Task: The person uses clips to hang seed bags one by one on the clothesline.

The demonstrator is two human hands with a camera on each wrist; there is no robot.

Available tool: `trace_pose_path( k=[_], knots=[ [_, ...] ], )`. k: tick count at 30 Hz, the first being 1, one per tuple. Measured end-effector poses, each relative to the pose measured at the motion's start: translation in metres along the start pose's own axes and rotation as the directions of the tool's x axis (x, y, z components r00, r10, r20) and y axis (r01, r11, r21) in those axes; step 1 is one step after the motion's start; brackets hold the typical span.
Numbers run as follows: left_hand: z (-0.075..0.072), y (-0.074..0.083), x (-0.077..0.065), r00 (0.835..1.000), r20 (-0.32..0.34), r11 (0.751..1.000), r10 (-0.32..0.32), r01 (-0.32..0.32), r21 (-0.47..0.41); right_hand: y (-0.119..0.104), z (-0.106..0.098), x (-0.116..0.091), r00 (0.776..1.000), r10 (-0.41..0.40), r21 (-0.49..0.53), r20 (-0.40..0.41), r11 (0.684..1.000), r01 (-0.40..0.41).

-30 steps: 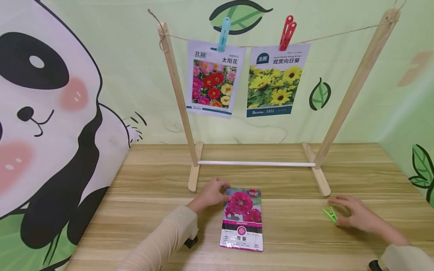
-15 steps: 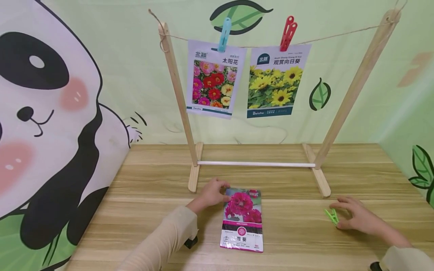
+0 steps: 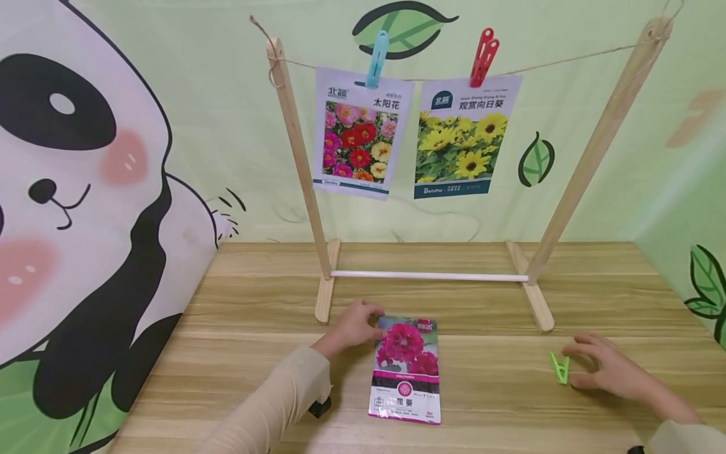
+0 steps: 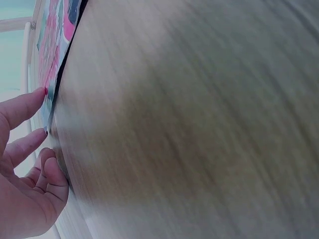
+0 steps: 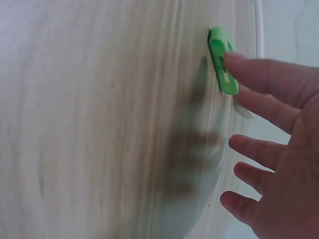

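Note:
A seed packet [image 3: 404,369] with magenta flowers lies face up on the table. My left hand [image 3: 354,325] rests at its upper left corner, the thumb on the left edge and the index fingertip by the top edge. In the left wrist view, the left hand [image 4: 30,174] has its other fingers loosely bent beside the packet [image 4: 55,45]. On the right lies a small green clothespin [image 3: 559,369]. My right hand [image 3: 609,372] is just right of it, thumb and fingers spread apart. The right wrist view shows the thumb overlapping the clothespin [image 5: 224,59], with the right hand's fingers [image 5: 256,152] extended.
A wooden stand with a left post [image 3: 300,164], a right post [image 3: 598,151] and a white bar [image 3: 428,275] stands behind. From its twine [image 3: 567,58] hang two seed packets, one [image 3: 363,132] under a blue clothespin [image 3: 377,60], one [image 3: 466,135] under a red clothespin [image 3: 483,58].
The green clothespin has shifted slightly to the right and turned on the table. My right hand has drawn a little to the right. The left hand and its packet stay in place.

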State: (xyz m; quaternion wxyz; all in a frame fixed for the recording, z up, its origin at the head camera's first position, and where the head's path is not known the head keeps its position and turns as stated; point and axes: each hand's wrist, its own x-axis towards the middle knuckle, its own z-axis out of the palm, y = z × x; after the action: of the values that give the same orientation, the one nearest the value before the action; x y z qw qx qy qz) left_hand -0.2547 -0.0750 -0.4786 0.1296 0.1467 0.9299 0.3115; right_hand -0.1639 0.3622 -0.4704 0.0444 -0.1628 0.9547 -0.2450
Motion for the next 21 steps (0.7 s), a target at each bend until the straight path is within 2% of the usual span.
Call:
trace_pose_path(
  k=[9,21],
  knots=[
    [0.0011,-0.0009,0.0026,1.000,0.005,0.999,0.012,-0.012,0.050,0.0007,0.0016,-0.0003,0.999,-0.023,-0.037,-0.025,0.999,0.022],
    [0.0016,-0.0002,0.0036,1.000,0.001,0.999,-0.001,0.001,0.046,-0.0033,0.0072,0.0034,0.999,0.006,-0.044,-0.042,0.999,-0.008]
  ],
)
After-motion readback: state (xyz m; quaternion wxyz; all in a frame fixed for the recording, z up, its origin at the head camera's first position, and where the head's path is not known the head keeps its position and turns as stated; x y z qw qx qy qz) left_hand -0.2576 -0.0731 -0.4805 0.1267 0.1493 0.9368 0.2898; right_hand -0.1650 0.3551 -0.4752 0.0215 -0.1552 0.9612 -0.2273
